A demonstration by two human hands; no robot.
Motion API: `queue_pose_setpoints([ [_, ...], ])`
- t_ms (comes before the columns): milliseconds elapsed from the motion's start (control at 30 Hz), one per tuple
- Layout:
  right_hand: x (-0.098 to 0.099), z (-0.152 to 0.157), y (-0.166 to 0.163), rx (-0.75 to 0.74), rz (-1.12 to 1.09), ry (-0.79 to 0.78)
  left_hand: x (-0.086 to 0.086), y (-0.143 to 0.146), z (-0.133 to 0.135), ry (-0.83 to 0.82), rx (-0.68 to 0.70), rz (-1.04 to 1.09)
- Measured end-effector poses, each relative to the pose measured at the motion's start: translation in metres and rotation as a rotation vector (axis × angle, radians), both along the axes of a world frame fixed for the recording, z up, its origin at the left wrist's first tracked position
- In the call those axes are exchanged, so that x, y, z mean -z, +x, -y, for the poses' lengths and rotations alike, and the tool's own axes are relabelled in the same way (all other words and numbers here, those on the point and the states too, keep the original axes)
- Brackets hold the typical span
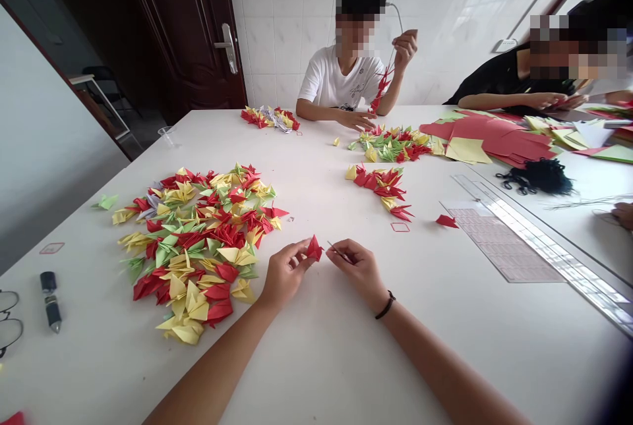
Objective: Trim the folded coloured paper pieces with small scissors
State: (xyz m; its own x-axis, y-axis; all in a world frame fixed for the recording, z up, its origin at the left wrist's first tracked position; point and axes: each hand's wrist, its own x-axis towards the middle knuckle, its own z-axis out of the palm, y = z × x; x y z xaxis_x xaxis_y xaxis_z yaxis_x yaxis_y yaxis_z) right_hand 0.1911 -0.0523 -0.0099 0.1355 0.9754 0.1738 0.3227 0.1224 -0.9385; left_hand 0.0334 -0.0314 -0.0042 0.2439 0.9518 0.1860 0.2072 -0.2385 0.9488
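Note:
My left hand (284,273) pinches a small red folded paper piece (314,248) just above the white table (346,346). My right hand (359,268), with a black band on the wrist, pinches a thin needle (335,251) whose tip points at the red piece. Left of my hands lies a big heap of red, yellow and green folded paper pieces (198,247). A short strung row of red and yellow pieces (383,188) lies beyond my hands.
A person in a white shirt (341,79) across the table holds up a string of red pieces. Another person sits at the far right by stacked paper sheets (489,138). A long ruler (539,244), a gridded mat, black bands (539,178) and a small black bottle (49,296) lie around.

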Motion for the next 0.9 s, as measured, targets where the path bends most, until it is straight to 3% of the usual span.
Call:
queue_pose_setpoints([
  [233, -0.002, 0.003, -0.001, -0.12, 0.051, -0.025, -0.003, -0.003, 0.001, -0.068, 0.019, 0.055],
  [467, -0.006, 0.004, 0.0, -0.235, 0.119, 0.001, 0.0, -0.008, -0.01, -0.28, -0.016, 0.399],
  [900, -0.012, 0.006, -0.004, -0.222, 0.213, -0.026, -0.004, -0.01, -0.011, -0.325, 0.069, 0.378],
])
